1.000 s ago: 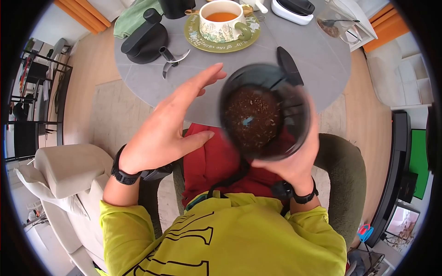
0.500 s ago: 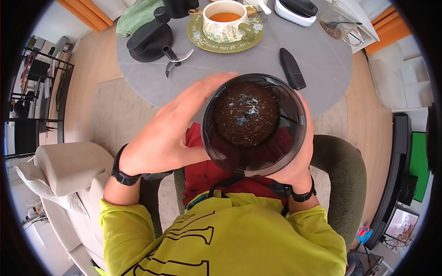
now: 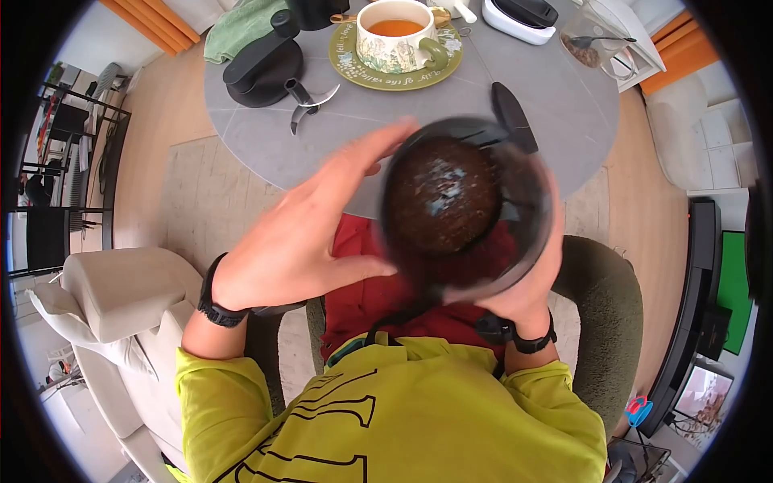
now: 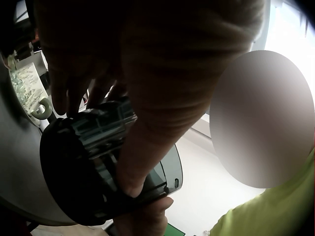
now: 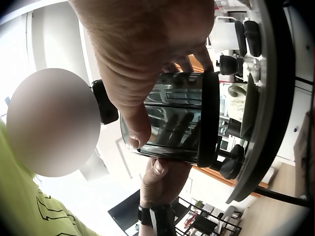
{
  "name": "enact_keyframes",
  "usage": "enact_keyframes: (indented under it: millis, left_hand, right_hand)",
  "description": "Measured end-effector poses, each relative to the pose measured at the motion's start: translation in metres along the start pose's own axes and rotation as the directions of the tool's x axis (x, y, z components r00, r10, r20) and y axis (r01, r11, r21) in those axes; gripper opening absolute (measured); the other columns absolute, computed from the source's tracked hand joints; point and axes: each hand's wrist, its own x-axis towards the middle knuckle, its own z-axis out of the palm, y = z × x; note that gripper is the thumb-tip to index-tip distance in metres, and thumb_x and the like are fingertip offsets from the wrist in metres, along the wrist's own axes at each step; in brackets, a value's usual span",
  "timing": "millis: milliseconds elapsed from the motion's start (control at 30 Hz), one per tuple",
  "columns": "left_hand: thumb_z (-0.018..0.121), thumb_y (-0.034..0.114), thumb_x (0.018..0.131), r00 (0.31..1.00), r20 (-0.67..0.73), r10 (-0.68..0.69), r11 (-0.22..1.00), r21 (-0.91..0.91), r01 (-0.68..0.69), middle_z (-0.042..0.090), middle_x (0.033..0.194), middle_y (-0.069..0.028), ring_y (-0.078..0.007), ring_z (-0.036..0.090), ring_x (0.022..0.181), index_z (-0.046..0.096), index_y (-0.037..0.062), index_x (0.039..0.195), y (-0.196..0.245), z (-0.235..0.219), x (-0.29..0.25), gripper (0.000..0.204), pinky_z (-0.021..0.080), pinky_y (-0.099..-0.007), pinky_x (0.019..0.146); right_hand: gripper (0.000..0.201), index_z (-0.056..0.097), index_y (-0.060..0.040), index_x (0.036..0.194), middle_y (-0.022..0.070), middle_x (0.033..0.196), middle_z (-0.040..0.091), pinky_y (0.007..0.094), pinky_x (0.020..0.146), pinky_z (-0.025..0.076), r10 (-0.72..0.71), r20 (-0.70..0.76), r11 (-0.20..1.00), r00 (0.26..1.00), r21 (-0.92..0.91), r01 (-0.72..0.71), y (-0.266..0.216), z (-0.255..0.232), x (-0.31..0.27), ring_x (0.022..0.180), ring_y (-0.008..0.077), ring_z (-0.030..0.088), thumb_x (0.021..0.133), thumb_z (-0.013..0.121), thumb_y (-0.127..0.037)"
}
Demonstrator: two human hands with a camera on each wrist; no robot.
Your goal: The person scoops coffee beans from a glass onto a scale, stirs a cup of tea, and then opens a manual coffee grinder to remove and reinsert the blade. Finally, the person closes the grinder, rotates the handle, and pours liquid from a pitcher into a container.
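A smoky see-through chopper bowl (image 3: 527, 233) with a dark base (image 5: 209, 120) holds dark brown crumbly grounds (image 3: 443, 193). It is blurred in the head view, held over the lap at the table's near edge. My right hand (image 3: 535, 278) grips the bowl's right side, its thumb along the wall in the right wrist view. On the other side, my left hand (image 3: 302, 233) is spread with long, loose fingers, fingertips and thumb right at the wall. A curved chopper blade (image 3: 306, 101) lies on the table beside a black lid (image 3: 262, 72).
On the grey round table (image 3: 370, 121) stands a cup of orange-brown liquid (image 3: 394, 32) on a green saucer (image 3: 346, 60). A black knife-shaped object (image 3: 511, 113) lies right of it. Farther back are a green cloth (image 3: 237, 32), a white-and-black device (image 3: 519, 20) and a clear jar (image 3: 596, 40).
The bowl moved left between both hands half a second ago and has swung back right. The grounds inside have shifted and their surface looks darker and smoother than at first.
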Motion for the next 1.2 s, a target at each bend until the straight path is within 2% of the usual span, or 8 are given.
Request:
enact_keyframes:
  millis: [67, 133, 200, 333, 467, 833, 1000, 1200]
  left_hand:
    - [0.082, 0.002, 0.058, 0.994, -0.038, -0.102, 0.975, -0.204, 0.092, 0.038, 0.145, -0.0161, -0.0320, 0.039, 0.133, 0.021, 0.0064, 0.148, -0.006, 0.006, -0.001, 0.109, 0.034, -0.0438, 0.107]
    - [0.082, 0.000, 0.057, 0.993, -0.053, -0.106, 0.976, -0.197, 0.093, 0.038, 0.145, -0.0158, -0.0316, 0.039, 0.133, 0.018, 0.0076, 0.149, -0.010, 0.004, -0.002, 0.112, 0.035, -0.0442, 0.107]
    - [0.081, -0.002, 0.057, 0.993, -0.054, -0.103, 0.977, -0.192, 0.091, 0.037, 0.145, -0.0155, -0.0312, 0.039, 0.133, 0.015, 0.0088, 0.150, -0.011, 0.004, -0.001, 0.115, 0.035, -0.0447, 0.106]
    - [0.080, -0.001, 0.060, 0.995, -0.031, -0.090, 0.979, -0.184, 0.082, 0.038, 0.144, -0.0162, -0.0314, 0.040, 0.132, 0.015, 0.0085, 0.150, -0.009, 0.003, 0.000, 0.110, 0.036, -0.0428, 0.106]
    - [0.078, 0.003, 0.066, 0.997, -0.001, -0.081, 0.989, -0.123, 0.080, 0.039, 0.143, -0.0167, -0.0327, 0.041, 0.130, 0.020, 0.0061, 0.148, 0.002, 0.002, 0.002, 0.100, 0.037, -0.0410, 0.106]
    - [0.085, 0.013, 0.060, 0.994, -0.067, 0.082, 0.994, -0.072, -0.087, 0.047, 0.138, -0.0171, -0.0343, 0.044, 0.130, 0.038, 0.0021, 0.138, 0.004, 0.001, 0.001, 0.091, 0.034, -0.0417, 0.107]
    - [0.081, 0.007, 0.061, 0.999, -0.046, 0.004, 0.999, -0.049, -0.007, 0.049, 0.137, -0.0167, -0.0323, 0.044, 0.130, 0.037, 0.0035, 0.139, 0.000, -0.004, 0.002, 0.090, 0.035, -0.0419, 0.107]
    - [0.068, -0.003, 0.073, 0.848, -0.526, -0.066, 0.997, -0.013, 0.070, 0.062, 0.117, -0.0077, -0.0183, 0.058, 0.107, 0.050, 0.0074, 0.132, -0.042, -0.051, -0.002, 0.062, 0.046, -0.0313, 0.087]
  right_hand:
    - [0.132, 0.022, 0.0042, 0.142, 0.0232, 0.139, 0.040, 0.0438, 0.108, 0.033, 0.129, -0.255, 0.989, 0.958, 0.099, -0.107, 0.005, 0.001, -0.001, 0.130, 0.0324, 0.042, 0.043, 0.094, -0.045]
    - [0.131, 0.022, 0.0045, 0.143, 0.0231, 0.140, 0.039, 0.0441, 0.108, 0.033, 0.082, -0.262, 0.995, 0.962, 0.067, -0.067, 0.010, -0.003, -0.001, 0.130, 0.0329, 0.041, 0.044, 0.094, -0.042]
    - [0.130, 0.022, 0.0046, 0.143, 0.0227, 0.140, 0.039, 0.0446, 0.109, 0.033, 0.061, -0.035, 0.992, 0.997, 0.109, -0.057, -0.002, 0.000, -0.003, 0.130, 0.0328, 0.042, 0.044, 0.095, -0.040]
    - [0.129, 0.024, 0.0049, 0.142, 0.0220, 0.138, 0.041, 0.0438, 0.108, 0.034, 0.156, -0.188, 0.987, 0.970, 0.054, -0.148, 0.004, -0.001, -0.006, 0.129, 0.0318, 0.043, 0.042, 0.096, -0.034]
    - [0.117, 0.026, 0.0053, 0.140, 0.0203, 0.138, 0.041, 0.0405, 0.106, 0.036, -0.012, 0.055, 0.997, 0.998, 0.072, 0.008, -0.013, 0.006, -0.001, 0.126, 0.0309, 0.046, 0.049, 0.094, -0.021]
    - [0.124, 0.027, 0.0065, 0.140, 0.0329, 0.135, 0.040, 0.0455, 0.099, 0.043, -0.217, -0.015, 0.976, 0.976, 0.004, 0.217, -0.015, 0.007, -0.001, 0.121, 0.0430, 0.048, 0.048, 0.092, -0.044]
    - [0.123, 0.027, 0.0066, 0.140, 0.0241, 0.137, 0.043, 0.0419, 0.101, 0.041, -0.104, 0.041, 0.994, 0.994, -0.017, 0.105, -0.012, 0.008, 0.003, 0.122, 0.0332, 0.049, 0.046, 0.095, -0.036]
    - [0.116, 0.026, 0.0055, 0.141, 0.0196, 0.135, 0.045, 0.0391, 0.104, 0.040, 0.081, -0.056, 0.994, 0.995, 0.082, -0.076, 0.010, 0.018, 0.015, 0.123, 0.0288, 0.048, 0.051, 0.094, -0.022]
